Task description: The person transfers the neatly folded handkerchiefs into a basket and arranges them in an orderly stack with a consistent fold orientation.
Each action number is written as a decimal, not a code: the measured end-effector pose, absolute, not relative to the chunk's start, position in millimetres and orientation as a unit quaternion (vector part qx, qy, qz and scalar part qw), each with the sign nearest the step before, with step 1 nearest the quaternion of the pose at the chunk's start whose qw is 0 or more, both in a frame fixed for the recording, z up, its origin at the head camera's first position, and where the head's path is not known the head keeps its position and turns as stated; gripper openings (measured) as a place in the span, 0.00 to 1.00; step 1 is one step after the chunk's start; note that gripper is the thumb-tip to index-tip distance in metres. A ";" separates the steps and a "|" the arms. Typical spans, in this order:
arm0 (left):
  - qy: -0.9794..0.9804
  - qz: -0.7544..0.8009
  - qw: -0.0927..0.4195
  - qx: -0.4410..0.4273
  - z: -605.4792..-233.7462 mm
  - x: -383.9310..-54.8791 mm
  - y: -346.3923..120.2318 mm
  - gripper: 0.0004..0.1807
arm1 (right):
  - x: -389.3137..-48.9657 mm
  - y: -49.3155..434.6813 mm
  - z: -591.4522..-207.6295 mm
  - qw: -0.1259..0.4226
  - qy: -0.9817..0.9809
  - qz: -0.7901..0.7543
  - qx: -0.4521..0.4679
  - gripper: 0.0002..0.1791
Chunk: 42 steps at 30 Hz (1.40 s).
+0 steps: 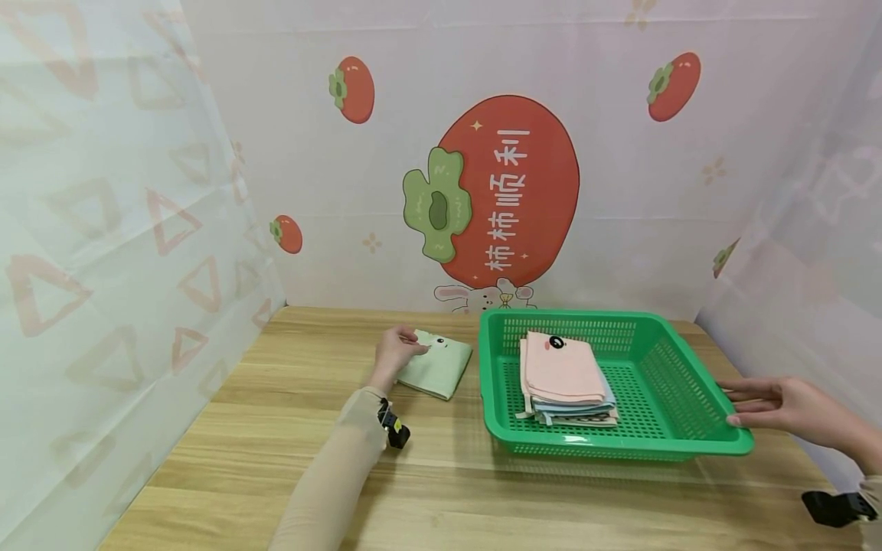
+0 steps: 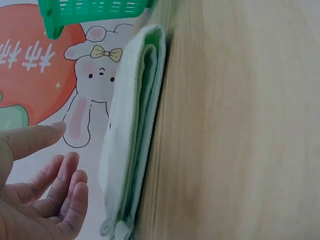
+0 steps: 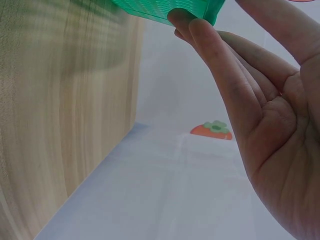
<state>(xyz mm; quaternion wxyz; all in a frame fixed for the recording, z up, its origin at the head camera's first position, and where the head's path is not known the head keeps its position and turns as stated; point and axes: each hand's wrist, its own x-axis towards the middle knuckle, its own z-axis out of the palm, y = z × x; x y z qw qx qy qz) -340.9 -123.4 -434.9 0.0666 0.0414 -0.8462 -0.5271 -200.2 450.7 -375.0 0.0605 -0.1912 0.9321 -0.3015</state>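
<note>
A pale green folded towel (image 1: 436, 366) with a small printed face lies on the table, left of the basket. My left hand (image 1: 397, 352) hovers at its left edge with loosely bent fingers; in the left wrist view a gap parts the hand from the towel (image 2: 127, 130), and the hand holds nothing. To the right, my right hand (image 1: 792, 409) holds the right rim of a green plastic basket (image 1: 620, 445). In the right wrist view its fingers (image 3: 225, 75) reach the outer wall below the rim; the thumb tip is out of frame. Inside the basket is a stack of folded towels (image 1: 565, 371), pink on top.
The wooden table (image 1: 289, 459) runs back to a white curtain (image 1: 324, 176) printed with persimmons and a rabbit. More curtains hang along the left (image 1: 110, 214) and right sides. A black wrist camera (image 1: 394, 427) is strapped to the left wrist.
</note>
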 end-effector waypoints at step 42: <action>-0.886 -0.459 0.005 0.069 -446.9 -349.3 -147.9 0.21 | -202.9 453.0 -374.9 0.071 0.932 -0.301 -0.190 0.31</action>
